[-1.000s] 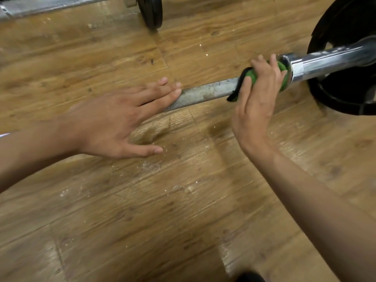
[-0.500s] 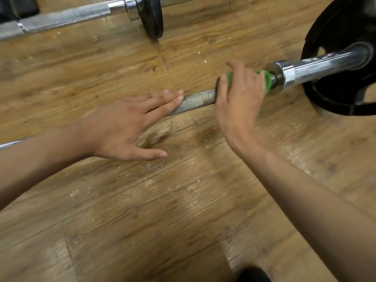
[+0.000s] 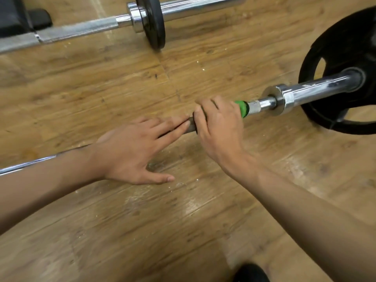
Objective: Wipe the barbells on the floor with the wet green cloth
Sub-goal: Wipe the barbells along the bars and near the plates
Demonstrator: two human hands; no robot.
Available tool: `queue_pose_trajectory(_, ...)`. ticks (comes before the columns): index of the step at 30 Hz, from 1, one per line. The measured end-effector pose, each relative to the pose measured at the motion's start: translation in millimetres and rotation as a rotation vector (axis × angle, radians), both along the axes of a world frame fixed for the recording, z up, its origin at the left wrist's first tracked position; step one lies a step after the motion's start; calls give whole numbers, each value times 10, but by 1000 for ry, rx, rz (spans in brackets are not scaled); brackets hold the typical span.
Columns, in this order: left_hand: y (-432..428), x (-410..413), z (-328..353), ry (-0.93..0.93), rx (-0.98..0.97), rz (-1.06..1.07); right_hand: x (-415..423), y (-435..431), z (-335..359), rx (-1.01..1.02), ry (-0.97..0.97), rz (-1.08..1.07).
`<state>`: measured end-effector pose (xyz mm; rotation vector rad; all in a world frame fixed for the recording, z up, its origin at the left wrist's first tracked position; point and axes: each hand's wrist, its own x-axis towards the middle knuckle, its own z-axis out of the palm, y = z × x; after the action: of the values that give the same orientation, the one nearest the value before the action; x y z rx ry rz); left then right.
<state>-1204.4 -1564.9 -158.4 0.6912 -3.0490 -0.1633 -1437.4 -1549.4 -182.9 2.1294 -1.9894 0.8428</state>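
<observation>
On the floor [image 3: 183,231], our right hand [image 3: 219,127] clasped the limp green cloth [image 3: 241,108] round the likely heavy barbell [image 3: 305,92]; our left hand [image 3: 132,151] lay flat.

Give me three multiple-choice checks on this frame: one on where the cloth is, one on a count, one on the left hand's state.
1. Where is the green cloth?
A. Dropped, in neither hand
B. Round the shaft of the near barbell, in the grip of the right hand
C. On the far barbell

2. How many barbells show?
A. One
B. Two
C. Three

3. How is the left hand?
A. Flat, fingers straight, on the near shaft
B. Fisted round the cloth
C. Raised well off the bar

Answers:
1 B: green shows just past the right hand on the shaft.
2 B: one lies under the hands, one along the top.
3 A: its fingers lie straight along the shaft.
</observation>
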Motion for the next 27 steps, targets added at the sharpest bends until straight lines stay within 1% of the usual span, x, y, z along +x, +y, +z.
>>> queue_pose_trajectory(2,78,-7,-6,-10,-2,-8,-92,101,0,18,61,109)
queue_pose_trajectory(3,114,-8,-11,-12,-2,-21,-250,134,-7,15,86,119)
queue_pose_trajectory(4,150,2,-12,-7,5,-36,-432,169,-17,3,97,79)
queue_pose_trajectory(6,208,70,-3,22,52,-57,-776,223,-18,-25,81,-86)
queue_pose_trajectory(8,250,177,12,43,115,-56,-849,283,2,12,56,-233)
queue_pose_trajectory(9,269,222,13,38,131,-53,-780,320,6,38,55,-265)
queue_pose_trajectory(10,288,260,9,24,135,-56,-649,369,11,57,54,-246)
queue_pose_trajectory(11,310,286,-6,11,133,-61,-448,439,26,53,48,-182)
queue_pose_trajectory(14,424,279,-70,25,108,-76,124,717,46,42,25,104)
queue_pose_trajectory(16,525,244,-79,34,99,-89,33,777,63,46,66,222)
queue_pose_trajectory(17,568,237,-74,31,99,-90,-134,791,56,61,91,219)
queue_pose_trajectory(18,616,234,-66,28,91,-88,-337,808,48,83,97,171)
queue_pose_trajectory(21,783,234,-79,20,13,-84,-924,796,48,120,58,-78)
queue_pose_trajectory(22,831,223,-89,15,-14,-84,-977,795,63,138,44,-144)
queue_pose_trajectory(24,918,193,-104,-7,-61,-79,-777,860,101,173,39,-262)
queue_pose_trajectory(25,958,185,-109,-21,-86,-71,-576,938,117,180,35,-275)
queue_pose_trajectory(26,1000,181,-113,-31,-113,-64,-338,1031,140,180,36,-223)
queue_pose_trajectory(27,1038,175,-112,-37,-140,-64,-109,1133,160,180,37,-118)
